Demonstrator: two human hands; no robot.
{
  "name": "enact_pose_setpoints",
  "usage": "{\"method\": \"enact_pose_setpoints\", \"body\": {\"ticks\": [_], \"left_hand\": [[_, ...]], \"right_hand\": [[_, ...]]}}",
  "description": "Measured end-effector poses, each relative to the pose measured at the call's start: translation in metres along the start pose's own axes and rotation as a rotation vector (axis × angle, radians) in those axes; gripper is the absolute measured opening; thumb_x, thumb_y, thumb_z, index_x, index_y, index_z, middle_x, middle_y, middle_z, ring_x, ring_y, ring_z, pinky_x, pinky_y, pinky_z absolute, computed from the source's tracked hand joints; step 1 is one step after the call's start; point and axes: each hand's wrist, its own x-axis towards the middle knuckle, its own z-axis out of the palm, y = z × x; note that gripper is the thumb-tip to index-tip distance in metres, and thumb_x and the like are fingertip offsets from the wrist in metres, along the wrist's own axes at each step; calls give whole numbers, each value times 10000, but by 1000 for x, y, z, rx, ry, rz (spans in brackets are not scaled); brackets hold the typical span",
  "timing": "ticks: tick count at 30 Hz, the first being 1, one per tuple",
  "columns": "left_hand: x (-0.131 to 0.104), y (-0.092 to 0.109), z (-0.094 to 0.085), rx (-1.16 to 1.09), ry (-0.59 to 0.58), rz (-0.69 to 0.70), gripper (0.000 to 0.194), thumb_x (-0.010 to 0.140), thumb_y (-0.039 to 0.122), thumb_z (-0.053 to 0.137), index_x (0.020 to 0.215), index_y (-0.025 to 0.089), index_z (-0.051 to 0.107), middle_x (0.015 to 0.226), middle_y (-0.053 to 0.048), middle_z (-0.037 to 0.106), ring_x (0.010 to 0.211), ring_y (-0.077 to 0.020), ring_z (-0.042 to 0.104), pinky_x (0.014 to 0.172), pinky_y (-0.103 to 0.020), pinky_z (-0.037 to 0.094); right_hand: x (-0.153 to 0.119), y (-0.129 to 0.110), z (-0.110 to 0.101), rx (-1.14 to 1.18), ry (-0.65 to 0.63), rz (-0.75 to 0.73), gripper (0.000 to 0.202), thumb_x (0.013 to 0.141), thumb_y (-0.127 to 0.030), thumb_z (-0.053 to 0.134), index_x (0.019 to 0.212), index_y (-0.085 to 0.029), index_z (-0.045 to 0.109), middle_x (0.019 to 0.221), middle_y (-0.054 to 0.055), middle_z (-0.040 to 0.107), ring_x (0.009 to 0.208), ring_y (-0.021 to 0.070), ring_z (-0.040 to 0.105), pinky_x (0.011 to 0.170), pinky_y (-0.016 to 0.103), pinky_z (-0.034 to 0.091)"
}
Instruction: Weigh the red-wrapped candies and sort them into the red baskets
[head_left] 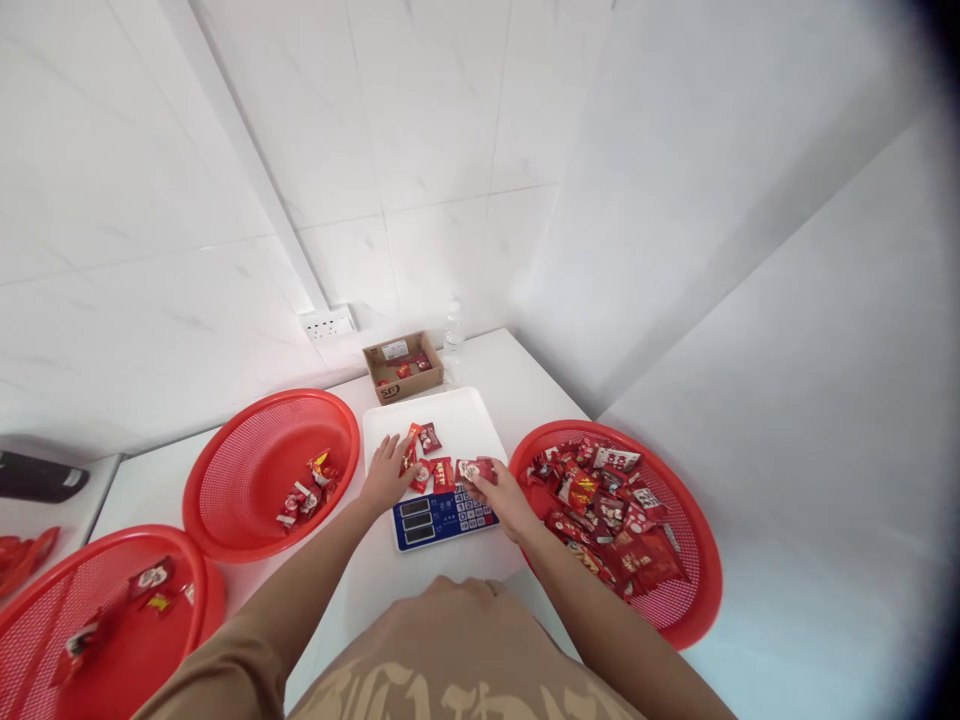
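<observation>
Pinching 1 dark-red plastic packet in near-closed grip of right hand, over flat white-and-blue scale. With loosely spread left hand on red packets, hold unclear. Likely placing; calls next for gentle release. On white worktop, beside 3 red mesh baskets; beyond, brown cardboard box, white tiled wall.

Glossy pkts, smooth scale tray, mesh-sided plastic baskets, matt cardbd box

Packet partly behind right fingers; lower-left basket cut off.
</observation>
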Motion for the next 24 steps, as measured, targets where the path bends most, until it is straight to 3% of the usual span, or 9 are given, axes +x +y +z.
{"method": "enact_pose_setpoints", "body": {"ticks": [3, 6, 9, 12, 16, 21, 24], "left_hand": [[-11, 1, -4, -55, 60, -21, 548, 852, 451, 433, 1327, 177, 420, 1430, -133, 387, 1370, -284, 243, 1086, -476, 270], [-30, -6, -6, -80, 118, -7, 549, 865, 478, 402, 1320, 171, 424, 1412, -134, 411, 1366, -276, 255, 1087, -468, 278], [-52, -17, -5, -63, 135, -8, 561, 863, 492, 400, 1324, 172, 415, 1412, -140, 408, 1365, -280, 256, 1085, -478, 278], [-62, -22, -4, -23, 99, 2, 589, 848, 507, 422, 1336, 178, 402, 1435, -143, 375, 1374, -292, 231, 1087, -490, 263], [-45, -7, -3, 23, 24, 37, 718, 799, 560, 476, 1393, 191, 315, 1499, -145, 251, 1396, -310, 138, 1093, -506, 215], [-1, 23, 2, 80, -152, 23, 970, 672, 610, 604, 1451, 217, 180, 1541, -150, 71, 1398, -357, 32, 1093, -534, 139], [15, 34, 5, 115, -228, 31, 1014, 632, 624, 634, 1450, 225, 187, 1542, -150, 49, 1395, -373, 19, 1092, -547, 100]], "right_hand": [[6, -8, 7, -111, -13, -13, 605, 699, -300, 593, 1276, -253, 416, 1287, 105, 524, 759, 174, 653, 720, 365, 543], [4, -10, -1, -372, 55, -153, 626, 710, -294, 574, 1313, -232, 416, 1363, 122, 450, 718, 156, 626, 793, 400, 515], [-7, -2, -27, -543, 160, -352, 511, 765, -289, 498, 1269, -211, 476, 1247, 101, 548, 914, 201, 603, 922, 417, 448], [-22, 15, -56, -701, 243, -467, 471, 789, -301, 474, 1248, -196, 496, 1260, 110, 534, 1190, 248, 466, 1033, 451, 346], [-40, 45, -78, -894, 155, -405, 586, 786, -365, 496, 1331, -168, 406, 1376, 135, 427, 1304, 266, 348, 1080, 462, 284], [-47, 70, -76, -1024, 69, -317, 642, 796, -361, 478, 1384, -152, 326, 1425, 137, 360, 1351, 259, 271, 1089, 443, 270], [-48, 73, -73, -1042, 71, -293, 633, 804, -333, 462, 1396, -174, 307, 1433, 123, 350, 1353, 246, 267, 1091, 435, 267]]}}
